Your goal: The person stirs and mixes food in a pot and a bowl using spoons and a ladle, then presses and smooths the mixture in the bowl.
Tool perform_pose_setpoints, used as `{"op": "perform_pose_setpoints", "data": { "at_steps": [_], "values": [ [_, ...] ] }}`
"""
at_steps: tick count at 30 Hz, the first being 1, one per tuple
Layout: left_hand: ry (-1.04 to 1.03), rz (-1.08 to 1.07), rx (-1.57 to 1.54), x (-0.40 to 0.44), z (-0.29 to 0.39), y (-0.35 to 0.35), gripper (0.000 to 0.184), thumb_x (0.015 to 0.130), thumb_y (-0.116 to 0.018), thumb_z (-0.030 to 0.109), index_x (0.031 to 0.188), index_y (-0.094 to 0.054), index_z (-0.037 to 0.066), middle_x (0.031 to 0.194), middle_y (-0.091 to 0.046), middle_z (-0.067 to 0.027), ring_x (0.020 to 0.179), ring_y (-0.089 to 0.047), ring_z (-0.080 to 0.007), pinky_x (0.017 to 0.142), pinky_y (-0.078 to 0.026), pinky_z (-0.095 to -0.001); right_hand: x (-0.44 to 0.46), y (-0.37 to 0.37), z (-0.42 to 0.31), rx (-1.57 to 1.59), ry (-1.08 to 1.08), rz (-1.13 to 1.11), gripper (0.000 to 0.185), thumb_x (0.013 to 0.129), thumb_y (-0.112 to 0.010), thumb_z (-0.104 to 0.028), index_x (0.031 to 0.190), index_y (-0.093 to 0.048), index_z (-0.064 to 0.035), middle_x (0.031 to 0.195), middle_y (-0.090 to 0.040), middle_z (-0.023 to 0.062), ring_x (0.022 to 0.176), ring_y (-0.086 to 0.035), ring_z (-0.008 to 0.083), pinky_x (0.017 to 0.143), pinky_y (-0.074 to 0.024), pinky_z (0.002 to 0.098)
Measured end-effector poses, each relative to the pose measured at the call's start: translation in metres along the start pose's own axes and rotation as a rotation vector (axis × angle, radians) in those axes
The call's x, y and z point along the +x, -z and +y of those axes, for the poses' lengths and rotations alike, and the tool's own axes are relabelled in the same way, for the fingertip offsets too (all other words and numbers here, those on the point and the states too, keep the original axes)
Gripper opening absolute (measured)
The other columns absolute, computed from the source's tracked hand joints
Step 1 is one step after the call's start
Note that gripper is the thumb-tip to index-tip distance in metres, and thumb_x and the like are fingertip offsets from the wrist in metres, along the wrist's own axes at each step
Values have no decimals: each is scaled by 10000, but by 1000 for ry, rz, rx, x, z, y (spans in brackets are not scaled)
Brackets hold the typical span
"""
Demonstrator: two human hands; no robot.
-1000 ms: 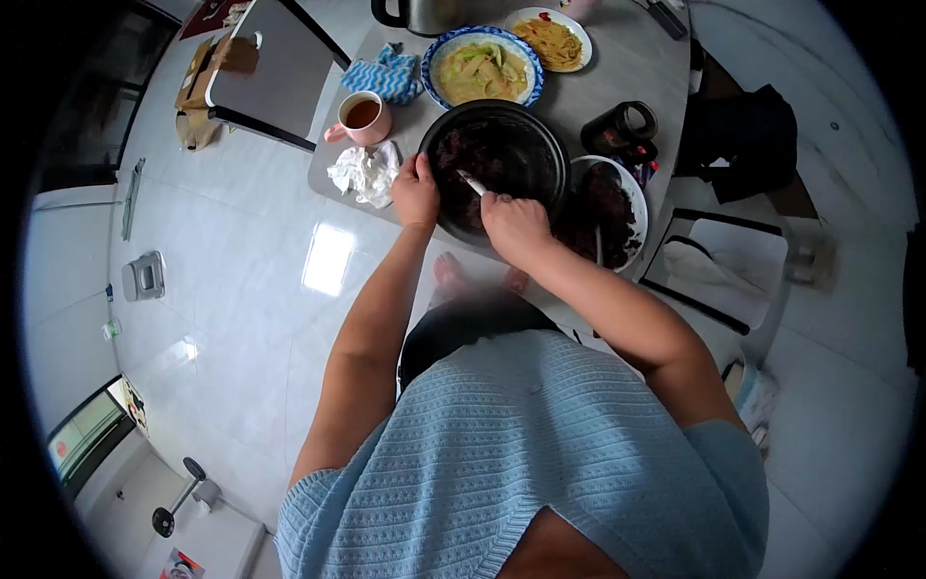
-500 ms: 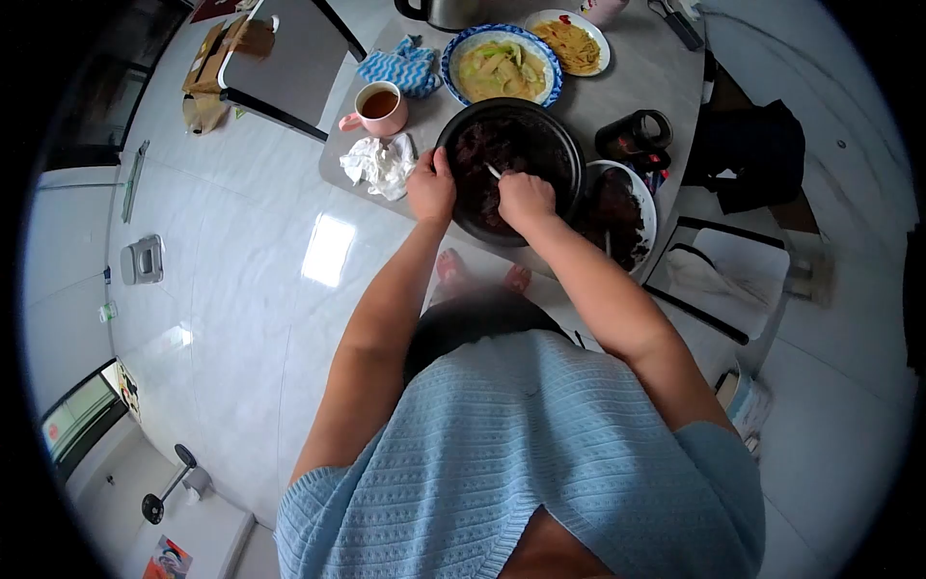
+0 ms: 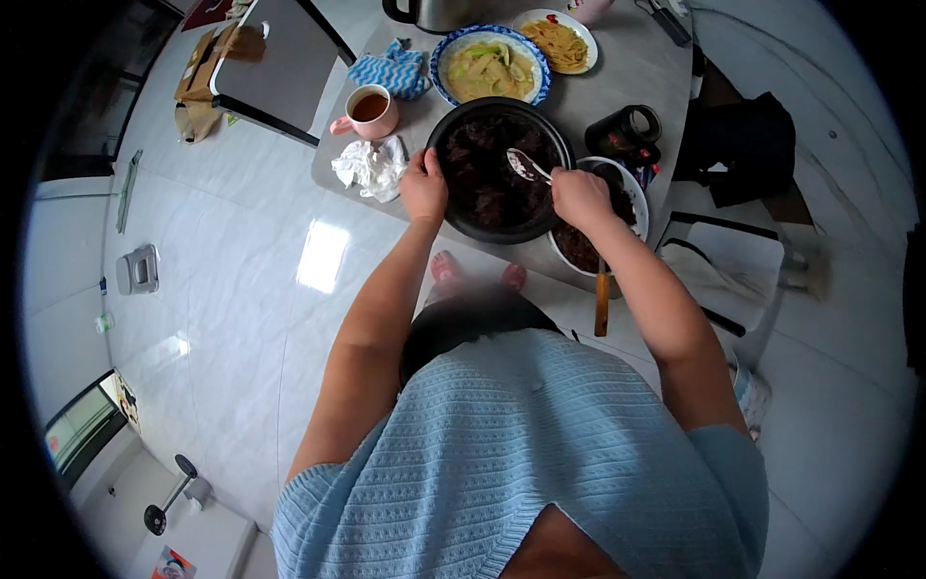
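Note:
A black round pot (image 3: 558, 145) with a dark, clumpy mass (image 3: 482, 174) inside stands at the table's near edge. My left hand (image 3: 423, 185) grips its left rim, thumb over the edge. My right hand (image 3: 581, 198) is closed round the handle of a metal spoon (image 3: 526, 165), whose bowl is over the pot's right half with some residue on it. Partly under my right forearm is a white bowl (image 3: 640, 200) of similar dark, crumbly stuff. A wooden-handled utensil (image 3: 602, 304) sticks out of that bowl toward me.
Behind the pot are a blue-rimmed dish of food (image 3: 490, 66) and a plate of shredded food (image 3: 559, 43). Left are a pink mug (image 3: 371, 113), crumpled tissue (image 3: 371, 169) and a blue-white cloth (image 3: 393, 69). A dark glass jar (image 3: 625, 135) stands right; chairs (image 3: 280, 68) flank the table.
My right hand has lifted the spoon out of the dark mass and moved right, so the spoon's bowl now shows. My left hand stays on the rim. The wooden handle has come into view.

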State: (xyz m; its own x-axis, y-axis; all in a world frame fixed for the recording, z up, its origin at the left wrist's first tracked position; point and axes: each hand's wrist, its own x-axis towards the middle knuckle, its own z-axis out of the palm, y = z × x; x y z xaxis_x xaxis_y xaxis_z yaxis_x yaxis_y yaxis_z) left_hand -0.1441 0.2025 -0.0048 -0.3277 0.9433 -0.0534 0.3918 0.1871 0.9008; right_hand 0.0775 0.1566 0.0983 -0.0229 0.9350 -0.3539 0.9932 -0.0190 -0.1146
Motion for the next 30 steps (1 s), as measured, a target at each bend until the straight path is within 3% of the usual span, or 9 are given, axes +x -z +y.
{"op": "perform_pose_setpoints", "data": {
  "at_steps": [2, 7, 15, 17, 22, 30],
  "values": [
    [-8, 13, 27, 1, -2, -1, 333, 903, -499, 331, 993, -641, 43, 866, -632, -224, 822, -610, -387, 713, -472, -422, -8, 7, 8, -21, 87, 85, 93, 808, -518, -101, 838, -574, -33, 816, -639, 190, 768, -628, 369, 679, -484, 489],
    [-16, -4, 15, 1, -1, 1, 333, 905, -498, 329, 989, -640, 40, 868, -634, -218, 820, -610, -383, 711, -470, -416, -32, 28, 2, -117, 312, 174, 59, 775, -522, -79, 799, -562, -43, 749, -611, 148, 692, -632, 335, 615, -500, 439],
    [15, -21, -3, 0, -1, 2, 334, 906, -498, 331, 975, -635, 34, 856, -631, -218, 810, -608, -383, 709, -468, -409, -16, 22, 6, -213, 367, 251, 67, 761, -535, -74, 778, -595, -50, 766, -593, 109, 743, -624, 296, 620, -501, 403],
    [-60, 7, -11, 0, 1, 3, 340, 914, -504, 297, 973, -628, -14, 789, -638, -195, 707, -609, -267, 679, -464, -335, -7, 15, 2, -242, 380, 234, 87, 735, -546, -69, 780, -616, -45, 766, -611, 104, 757, -635, 278, 619, -512, 383],
    [-15, -18, -33, 2, -6, 0, 335, 912, -514, 283, 982, -627, -24, 806, -647, -187, 733, -614, -232, 698, -466, -323, 15, -7, -7, -332, 422, 199, 102, 741, -551, -90, 794, -629, -50, 789, -634, 108, 754, -641, 242, 630, -519, 362],
    [64, -15, -12, 0, 2, 1, 329, 906, -531, 280, 994, -628, -22, 820, -653, -188, 746, -619, -218, 704, -468, -321, 56, -26, -19, -308, 547, 157, 126, 757, -536, -98, 807, -644, -55, 792, -650, 120, 753, -646, 266, 656, -516, 378]
  ]
}}
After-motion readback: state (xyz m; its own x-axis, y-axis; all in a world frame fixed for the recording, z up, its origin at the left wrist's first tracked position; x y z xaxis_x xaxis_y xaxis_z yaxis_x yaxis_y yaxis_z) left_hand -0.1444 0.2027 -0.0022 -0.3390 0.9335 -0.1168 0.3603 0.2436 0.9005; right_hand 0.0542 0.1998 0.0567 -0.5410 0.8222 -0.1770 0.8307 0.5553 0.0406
